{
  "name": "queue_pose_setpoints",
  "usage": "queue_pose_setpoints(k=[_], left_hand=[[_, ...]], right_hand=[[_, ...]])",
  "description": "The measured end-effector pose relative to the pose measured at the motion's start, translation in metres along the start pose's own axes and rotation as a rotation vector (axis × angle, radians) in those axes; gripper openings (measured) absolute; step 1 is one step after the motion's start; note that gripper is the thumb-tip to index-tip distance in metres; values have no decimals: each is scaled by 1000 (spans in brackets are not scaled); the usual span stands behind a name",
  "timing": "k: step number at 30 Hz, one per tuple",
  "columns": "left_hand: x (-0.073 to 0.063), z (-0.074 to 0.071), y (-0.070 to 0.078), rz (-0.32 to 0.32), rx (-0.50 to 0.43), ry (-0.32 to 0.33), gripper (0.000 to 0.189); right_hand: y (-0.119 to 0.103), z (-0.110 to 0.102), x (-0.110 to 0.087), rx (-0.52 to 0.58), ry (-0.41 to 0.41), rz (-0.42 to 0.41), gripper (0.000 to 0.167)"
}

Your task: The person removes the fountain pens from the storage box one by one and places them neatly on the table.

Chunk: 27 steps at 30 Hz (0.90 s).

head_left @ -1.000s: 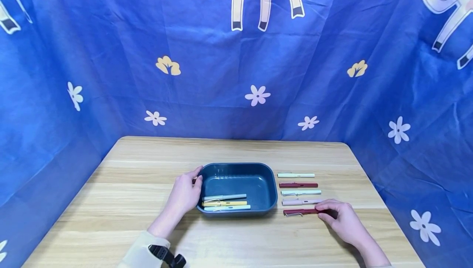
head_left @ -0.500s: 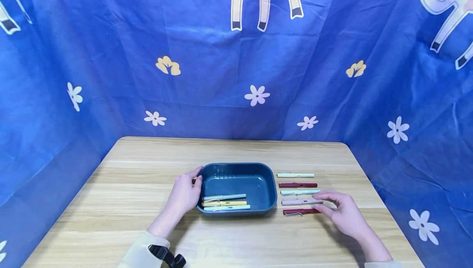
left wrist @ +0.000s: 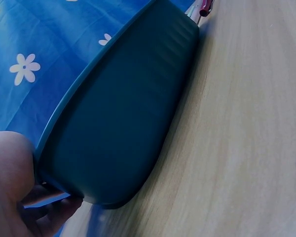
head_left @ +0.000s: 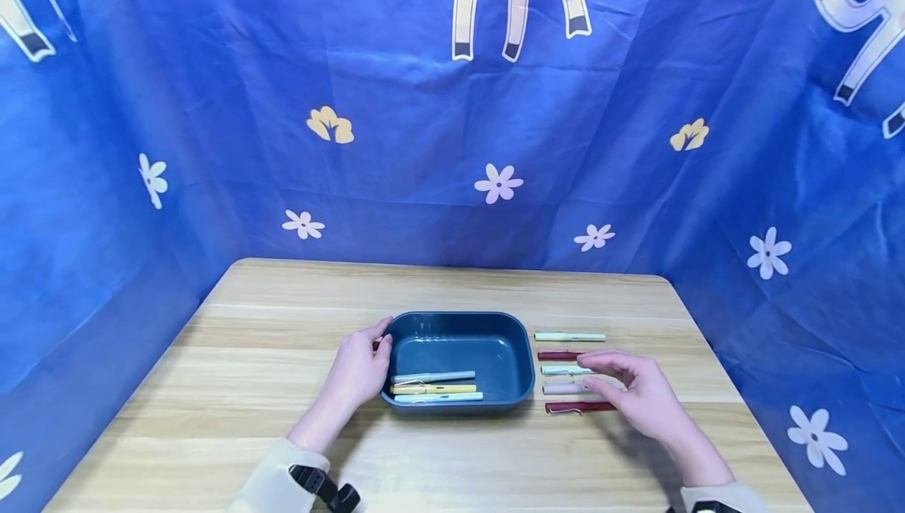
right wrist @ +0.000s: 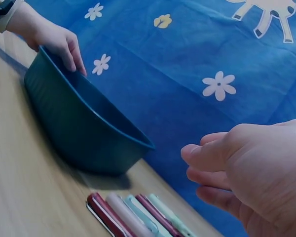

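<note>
Left hand (head_left: 358, 364): grasps dark-teal rounded plastic box (head_left: 452, 352)
Right hand (head_left: 641, 395): empty, nearer, above slim multicoloured pens (head_left: 566, 370)
Pens' axes: left-right, right of box

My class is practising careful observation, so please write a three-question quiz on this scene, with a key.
1. How many pens lie inside the dark teal container?
2. True or false: the left hand holds the container's edge while the right hand holds no pen.
3. In the row of pens beside the container, which colour lies nearest the person? A pale green; B dark red; C lilac.

Key: 1. Three. 2. True. 3. B, the dark red pen.
</note>
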State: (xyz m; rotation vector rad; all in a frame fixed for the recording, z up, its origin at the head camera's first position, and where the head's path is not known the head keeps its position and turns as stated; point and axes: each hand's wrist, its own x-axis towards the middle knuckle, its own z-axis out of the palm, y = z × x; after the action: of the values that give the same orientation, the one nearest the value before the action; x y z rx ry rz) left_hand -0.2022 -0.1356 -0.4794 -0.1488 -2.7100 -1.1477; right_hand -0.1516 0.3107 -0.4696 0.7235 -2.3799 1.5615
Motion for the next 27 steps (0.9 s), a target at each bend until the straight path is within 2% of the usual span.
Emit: queue_pose_setpoints(k=[11,15,20,27], left_hand=[[2,-2,1,4,-11,0,43],[3,-2,0,-2,-18,-4,43],[3,-1,-2,-5,-31,-2,43],[3,0,-4,-5,-30,2,43]], right_hand=[[-15,20,24,49,-15,46,25],[-18,32,36,105,-60,2,26],[-20,48,50,127,-67,-25,24],[-21,66,67,195,-72,25,26]])
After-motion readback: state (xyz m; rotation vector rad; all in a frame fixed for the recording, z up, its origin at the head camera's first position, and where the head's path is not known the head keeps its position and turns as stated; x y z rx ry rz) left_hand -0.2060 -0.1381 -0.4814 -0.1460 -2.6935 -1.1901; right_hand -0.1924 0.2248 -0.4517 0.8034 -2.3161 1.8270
